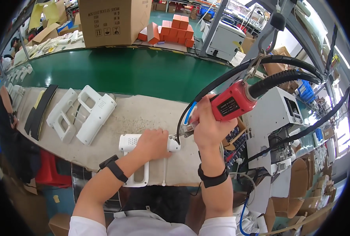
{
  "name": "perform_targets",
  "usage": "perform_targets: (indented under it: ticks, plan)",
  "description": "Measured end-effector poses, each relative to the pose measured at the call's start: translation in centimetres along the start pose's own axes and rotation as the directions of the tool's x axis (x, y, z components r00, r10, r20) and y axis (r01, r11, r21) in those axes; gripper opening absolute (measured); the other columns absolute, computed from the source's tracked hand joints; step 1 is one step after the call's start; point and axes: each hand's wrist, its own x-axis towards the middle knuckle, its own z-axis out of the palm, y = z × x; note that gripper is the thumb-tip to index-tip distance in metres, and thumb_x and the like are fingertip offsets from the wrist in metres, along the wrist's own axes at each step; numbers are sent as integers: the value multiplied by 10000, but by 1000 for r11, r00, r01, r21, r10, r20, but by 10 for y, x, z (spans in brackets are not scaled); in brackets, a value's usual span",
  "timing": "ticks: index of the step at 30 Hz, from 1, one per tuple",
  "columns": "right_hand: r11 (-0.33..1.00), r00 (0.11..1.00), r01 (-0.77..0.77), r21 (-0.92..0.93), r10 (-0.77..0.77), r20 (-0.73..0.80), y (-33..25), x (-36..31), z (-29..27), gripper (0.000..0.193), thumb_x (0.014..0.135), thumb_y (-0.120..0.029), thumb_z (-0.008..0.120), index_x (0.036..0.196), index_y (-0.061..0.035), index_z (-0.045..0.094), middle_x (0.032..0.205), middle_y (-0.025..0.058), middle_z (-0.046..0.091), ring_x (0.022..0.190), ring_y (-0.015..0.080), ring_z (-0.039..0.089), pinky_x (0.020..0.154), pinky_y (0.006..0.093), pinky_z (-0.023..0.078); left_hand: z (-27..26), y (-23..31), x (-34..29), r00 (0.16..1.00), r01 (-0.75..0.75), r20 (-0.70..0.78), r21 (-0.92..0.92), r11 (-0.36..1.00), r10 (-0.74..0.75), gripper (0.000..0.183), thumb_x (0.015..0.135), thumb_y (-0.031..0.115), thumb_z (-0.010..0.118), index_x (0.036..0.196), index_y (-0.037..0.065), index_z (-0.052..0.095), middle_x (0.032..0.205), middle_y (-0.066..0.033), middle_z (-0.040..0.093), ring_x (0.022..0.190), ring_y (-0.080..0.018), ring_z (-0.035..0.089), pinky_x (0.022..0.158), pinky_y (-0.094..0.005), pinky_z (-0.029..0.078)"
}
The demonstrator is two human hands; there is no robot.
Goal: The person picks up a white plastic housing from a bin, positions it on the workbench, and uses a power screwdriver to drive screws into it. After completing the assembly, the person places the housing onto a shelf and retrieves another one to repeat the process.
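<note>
My left hand (153, 144) is closed over a white plastic housing (127, 141) with a loop handle and a patch of small holes, pressing it on the work mat. In my right hand (209, 128) is a red handheld power tool (232, 103), hung from a metal hook, with thick black hoses at its back. Its metal tip meets or nearly meets the housing's right end; exact contact is hard to make out. A thin white cord (164, 173) hangs from the housing. Two more white housings (97, 118) with loop handles lie left of my hands.
Dark curved strips (43, 112) lie at the mat's left. Beyond the mat runs a green conveyor (116, 69), with a large carton (112, 23) and stacked orange boxes (177, 30) behind. A white machine (269, 122) stands at right. Another person's arm (7, 104) shows at far left.
</note>
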Motion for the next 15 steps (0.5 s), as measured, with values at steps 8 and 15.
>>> perform_targets:
  ticks: [8,15]
  plan:
    - [986,991,-132,-102,134,14,24,-10,11,172,869,-68,635,718,-21,566,555,-3,544,473,65,503,451,223,380,4,2,-3,999,10,-49,20,1000,-9,571,709,495,696,1006,17,596,978,-123,631,933,-268,632,804,-375,470]
    - [994,999,40,-105,-40,2,11,-9,5,113,875,-52,634,797,1,571,559,14,546,464,71,504,441,218,386,13,-4,5,989,-29,-144,14,999,31,577,690,504,712,1014,39,601,971,-142,643,923,-289,626,828,-392,467]
